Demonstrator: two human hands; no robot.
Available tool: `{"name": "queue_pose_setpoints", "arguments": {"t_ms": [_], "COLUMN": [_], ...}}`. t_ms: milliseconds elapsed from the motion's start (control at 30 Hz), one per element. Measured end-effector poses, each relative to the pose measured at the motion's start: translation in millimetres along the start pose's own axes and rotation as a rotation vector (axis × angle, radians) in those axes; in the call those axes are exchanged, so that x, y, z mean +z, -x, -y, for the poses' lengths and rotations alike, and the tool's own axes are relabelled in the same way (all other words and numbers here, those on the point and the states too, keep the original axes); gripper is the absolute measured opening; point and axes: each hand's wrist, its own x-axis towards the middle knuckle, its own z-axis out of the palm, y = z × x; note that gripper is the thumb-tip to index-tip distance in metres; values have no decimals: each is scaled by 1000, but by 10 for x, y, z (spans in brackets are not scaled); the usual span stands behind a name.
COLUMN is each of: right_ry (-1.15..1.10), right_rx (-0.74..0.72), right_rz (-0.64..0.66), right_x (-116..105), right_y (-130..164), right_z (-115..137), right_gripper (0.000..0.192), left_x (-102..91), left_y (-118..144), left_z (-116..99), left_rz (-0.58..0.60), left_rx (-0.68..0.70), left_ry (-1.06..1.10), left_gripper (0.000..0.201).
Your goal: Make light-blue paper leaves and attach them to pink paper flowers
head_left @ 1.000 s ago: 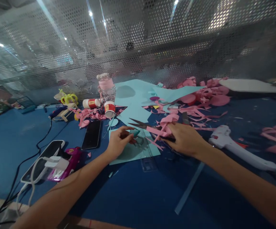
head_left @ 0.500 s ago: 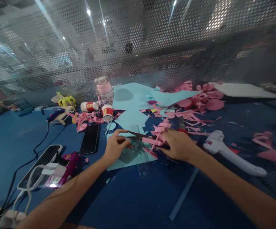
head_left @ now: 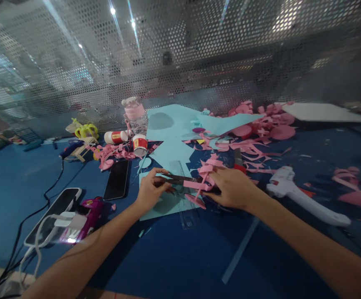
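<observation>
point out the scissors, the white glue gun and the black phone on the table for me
scissors [head_left: 175, 178], head view, on the dark blades between the two hands.
white glue gun [head_left: 305, 198], head view, middle of its long white body.
black phone [head_left: 116, 179], head view, centre of its dark screen.

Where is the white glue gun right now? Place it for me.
In the head view, the white glue gun lies flat on the blue table at the right, just beyond the right hand, with pink paper scraps behind it.
</observation>
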Motion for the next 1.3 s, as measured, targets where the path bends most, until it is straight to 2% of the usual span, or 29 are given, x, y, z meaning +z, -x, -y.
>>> {"name": "queue_pose_setpoints", "arguments": {"t_ms": [833,1067,1167,1300], "right_ry": [3,8,32,103], "right_rx": [8,24,123,341], "right_rz": [43,65,103,188], "right_x": [11,-24,-58,-80], "right_y": [-3,2,-6,-18], "right_z": [-12,-19,-40,-112], "right_gripper": [28,31,31,34], "left_x": [16,5,-9,-15], "left_y": [2,-10,-27,-33], "left_z": [-10,28,56,34], "left_rz": [-1,22,33,19], "left_rx": [5,26,43,87], "left_ry": [9,13,-11,-46], "left_gripper": [30,32,32,35]}}
